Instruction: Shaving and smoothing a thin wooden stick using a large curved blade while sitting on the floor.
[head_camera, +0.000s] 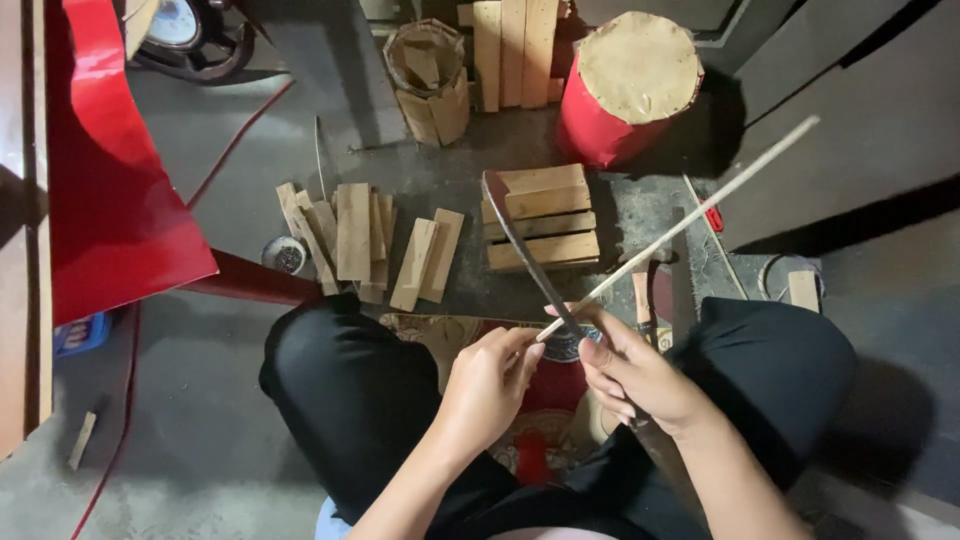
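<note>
I sit with black-trousered knees apart. My right hand (635, 375) grips the handle of a long, dark, curved blade (520, 245) that points away from me over the floor. My left hand (490, 380) pinches the near end of a thin pale wooden stick (700, 205). The stick slants up to the right and crosses the blade just in front of my fingers. Both hands meet above a patterned mat between my knees.
Short wooden blocks lie in a loose pile (355, 240) and a neat stack (540, 225) ahead. A red drum with a tan top (630, 85), a small slatted wooden barrel (430, 75) and upright planks stand behind. A red sheet (110, 180) hangs at left.
</note>
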